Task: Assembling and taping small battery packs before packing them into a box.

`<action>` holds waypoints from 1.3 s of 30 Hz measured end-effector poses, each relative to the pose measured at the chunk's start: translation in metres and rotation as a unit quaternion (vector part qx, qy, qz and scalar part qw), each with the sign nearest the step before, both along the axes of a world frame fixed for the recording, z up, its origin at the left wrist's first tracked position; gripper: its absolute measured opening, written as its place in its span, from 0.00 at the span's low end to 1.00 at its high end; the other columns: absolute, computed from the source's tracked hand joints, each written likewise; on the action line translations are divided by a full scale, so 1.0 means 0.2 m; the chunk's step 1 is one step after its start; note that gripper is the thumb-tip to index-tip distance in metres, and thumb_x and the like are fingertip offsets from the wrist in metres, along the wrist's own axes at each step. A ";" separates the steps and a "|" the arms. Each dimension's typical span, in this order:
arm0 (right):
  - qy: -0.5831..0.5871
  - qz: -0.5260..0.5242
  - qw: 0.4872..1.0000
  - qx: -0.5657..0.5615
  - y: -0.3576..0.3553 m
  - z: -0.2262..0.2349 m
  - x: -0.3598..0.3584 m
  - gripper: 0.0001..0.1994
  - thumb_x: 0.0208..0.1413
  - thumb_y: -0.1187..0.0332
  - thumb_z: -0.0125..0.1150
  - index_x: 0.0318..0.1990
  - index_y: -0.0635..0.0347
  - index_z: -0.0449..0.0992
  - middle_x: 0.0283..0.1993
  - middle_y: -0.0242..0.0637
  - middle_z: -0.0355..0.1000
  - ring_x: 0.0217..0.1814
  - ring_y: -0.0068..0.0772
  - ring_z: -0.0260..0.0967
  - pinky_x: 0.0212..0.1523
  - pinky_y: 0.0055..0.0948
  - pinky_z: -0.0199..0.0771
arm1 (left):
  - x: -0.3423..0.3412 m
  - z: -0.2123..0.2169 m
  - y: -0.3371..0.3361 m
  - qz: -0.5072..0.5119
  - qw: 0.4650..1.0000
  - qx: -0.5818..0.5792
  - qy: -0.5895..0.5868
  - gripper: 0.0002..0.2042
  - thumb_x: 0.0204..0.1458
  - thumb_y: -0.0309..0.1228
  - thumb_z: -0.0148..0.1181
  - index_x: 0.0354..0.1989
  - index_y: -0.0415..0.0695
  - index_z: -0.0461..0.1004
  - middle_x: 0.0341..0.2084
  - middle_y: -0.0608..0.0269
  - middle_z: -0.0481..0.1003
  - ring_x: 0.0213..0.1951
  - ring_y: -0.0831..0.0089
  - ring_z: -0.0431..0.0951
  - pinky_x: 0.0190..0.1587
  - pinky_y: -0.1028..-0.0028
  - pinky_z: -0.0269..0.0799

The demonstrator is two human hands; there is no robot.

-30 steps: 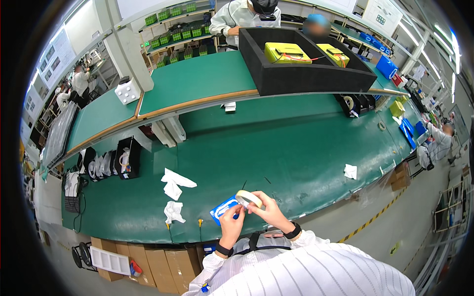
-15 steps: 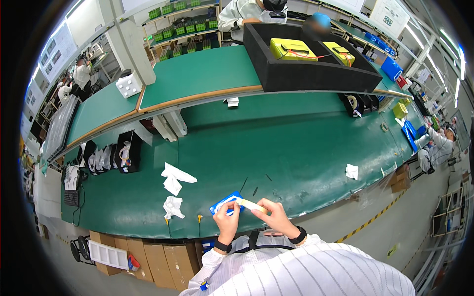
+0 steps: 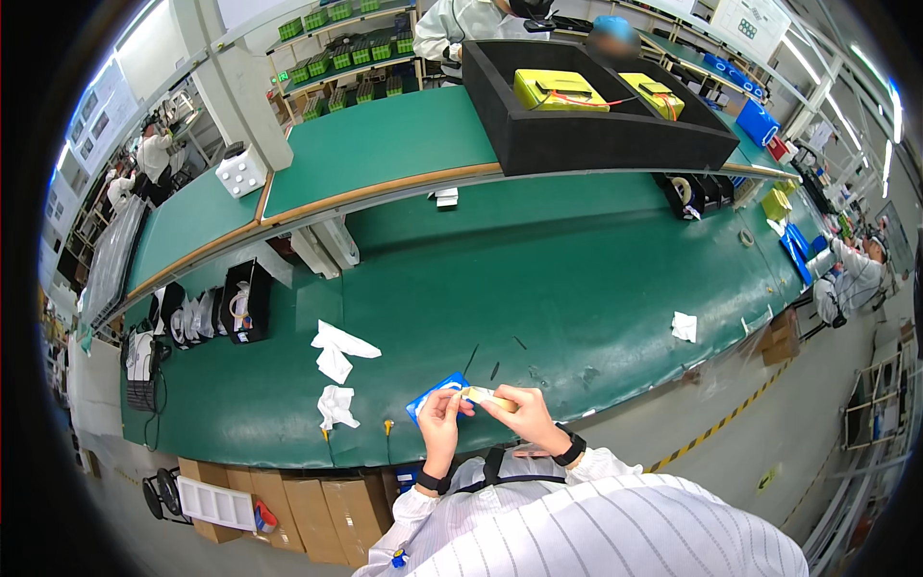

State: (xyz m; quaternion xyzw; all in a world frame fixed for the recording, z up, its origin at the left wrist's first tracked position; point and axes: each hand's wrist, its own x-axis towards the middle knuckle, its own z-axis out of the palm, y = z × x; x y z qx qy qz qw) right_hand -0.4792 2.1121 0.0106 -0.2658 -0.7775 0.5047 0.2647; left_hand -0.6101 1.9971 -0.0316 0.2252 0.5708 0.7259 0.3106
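The near edge of the green table (image 3: 577, 279) runs under the wrists. Over it, the right hand (image 3: 524, 415) grips a roll of tape (image 3: 493, 398). The roll is pale yellow, thin, and seen from the side. The left hand (image 3: 440, 419) bends its fingers at the roll's left end; I cannot tell if they pinch it. A blue thing (image 3: 422, 401) shows just behind. Green tabletop spreads wide past that, up to a raised shelf (image 3: 385, 139) with a brown edge.
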 end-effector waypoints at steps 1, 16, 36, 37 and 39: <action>0.001 0.000 1.000 0.000 0.00 -0.02 0.00 0.13 0.54 0.65 0.70 0.28 0.65 0.75 0.18 0.34 0.68 0.19 0.21 0.65 0.21 0.25 0.63 | 0.00 0.00 0.00 0.000 1.000 0.000 0.001 0.05 0.63 0.25 0.54 0.39 0.36 0.72 0.26 0.59 0.78 0.27 0.75 0.79 0.34 0.77 0.75; -0.019 0.004 1.000 0.014 -0.02 -0.04 -0.08 0.09 0.57 0.64 0.62 0.43 0.56 0.77 0.28 0.41 0.75 0.29 0.42 0.75 0.29 0.32 0.73 | 0.05 0.02 0.01 -0.041 0.981 -0.087 0.168 0.05 0.63 0.25 0.53 0.38 0.35 0.72 0.19 0.63 0.74 0.21 0.79 0.73 0.26 0.79 0.69; 0.137 0.078 0.917 -0.365 0.05 -0.13 -0.08 0.23 0.64 0.70 0.56 0.65 0.58 0.59 0.44 0.36 0.75 0.48 0.26 0.73 0.48 0.27 0.72 | 0.05 0.04 -0.01 -0.067 0.951 -0.122 0.277 0.02 0.52 0.19 0.60 0.30 0.34 0.78 0.21 0.57 0.78 0.21 0.72 0.78 0.26 0.75 0.72; 0.153 0.077 0.911 -0.376 0.06 -0.09 -0.08 0.25 0.63 0.71 0.58 0.65 0.59 0.58 0.45 0.38 0.75 0.50 0.27 0.73 0.52 0.29 0.72 | 0.05 0.05 -0.01 -0.068 0.944 -0.110 0.304 0.01 0.51 0.20 0.61 0.30 0.36 0.78 0.21 0.57 0.78 0.22 0.69 0.78 0.27 0.73 0.72; 0.159 0.073 0.911 -0.374 0.06 -0.07 -0.08 0.26 0.62 0.72 0.58 0.65 0.60 0.57 0.44 0.38 0.75 0.50 0.28 0.73 0.53 0.29 0.72 | 0.05 0.06 0.00 -0.072 0.937 -0.101 0.328 0.01 0.50 0.21 0.62 0.29 0.37 0.78 0.20 0.56 0.78 0.22 0.65 0.78 0.28 0.70 0.72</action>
